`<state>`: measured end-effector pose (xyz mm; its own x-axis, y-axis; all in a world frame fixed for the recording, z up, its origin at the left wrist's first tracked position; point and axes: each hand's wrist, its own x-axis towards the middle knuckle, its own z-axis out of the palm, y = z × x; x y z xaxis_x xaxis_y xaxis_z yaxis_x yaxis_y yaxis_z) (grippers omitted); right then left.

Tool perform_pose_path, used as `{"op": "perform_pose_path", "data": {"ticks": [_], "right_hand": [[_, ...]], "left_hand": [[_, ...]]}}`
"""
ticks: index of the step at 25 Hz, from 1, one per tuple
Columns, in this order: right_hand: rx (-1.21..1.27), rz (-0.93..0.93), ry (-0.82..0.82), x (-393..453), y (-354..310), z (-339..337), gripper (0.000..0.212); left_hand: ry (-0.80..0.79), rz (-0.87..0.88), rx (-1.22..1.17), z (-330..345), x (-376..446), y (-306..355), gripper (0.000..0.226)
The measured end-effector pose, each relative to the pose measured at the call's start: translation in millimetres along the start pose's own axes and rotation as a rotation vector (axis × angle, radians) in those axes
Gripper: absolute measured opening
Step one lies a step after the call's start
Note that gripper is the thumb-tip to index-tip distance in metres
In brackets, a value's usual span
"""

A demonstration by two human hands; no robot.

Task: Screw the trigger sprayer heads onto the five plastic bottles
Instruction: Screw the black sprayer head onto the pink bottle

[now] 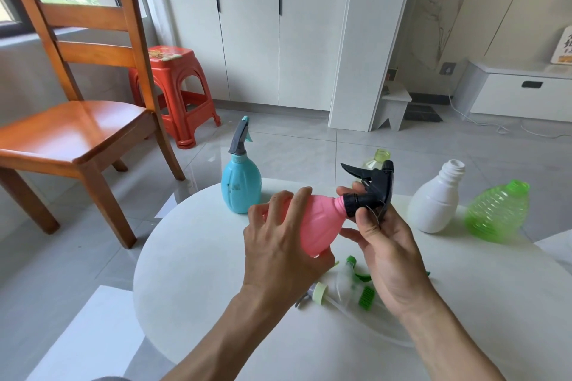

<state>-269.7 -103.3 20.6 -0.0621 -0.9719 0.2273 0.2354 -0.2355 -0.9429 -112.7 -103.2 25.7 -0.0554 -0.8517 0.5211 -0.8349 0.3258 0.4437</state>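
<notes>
My left hand [278, 244] grips a pink bottle [322, 223], held on its side above the white round table [201, 257]. My right hand [383, 244] holds the black trigger sprayer head [371, 189] seated on the pink bottle's neck. A blue bottle [241, 185] with a grey sprayer head fitted stands upright at the table's far edge. A white bottle [436, 201], a green ribbed bottle [495, 210] and a pale yellow-green bottle [379, 158] stand uncapped at the far right. Loose green and pale sprayer heads [349, 284] lie on the table under my hands.
A wooden chair [77, 102] stands to the left, with a red plastic stool [176, 93] behind it. White cabinets [263, 25] line the far wall. A white pad [93, 334] lies at the lower left by the table.
</notes>
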Motion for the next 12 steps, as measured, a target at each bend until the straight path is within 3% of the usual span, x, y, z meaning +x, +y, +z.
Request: {"op": "perform_pose_path", "data": {"ticks": [7,12], "right_hand": [[-0.096,-0.028,-0.139,3,-7,-12,0.046],[-0.088,-0.032,-0.194,5,-9,-14,0.045]], "left_hand": [[0.008,0.053,0.017,-2,0,-3,0.087],[-0.058,0.009,-0.168,-2,-3,0,0.089]]}}
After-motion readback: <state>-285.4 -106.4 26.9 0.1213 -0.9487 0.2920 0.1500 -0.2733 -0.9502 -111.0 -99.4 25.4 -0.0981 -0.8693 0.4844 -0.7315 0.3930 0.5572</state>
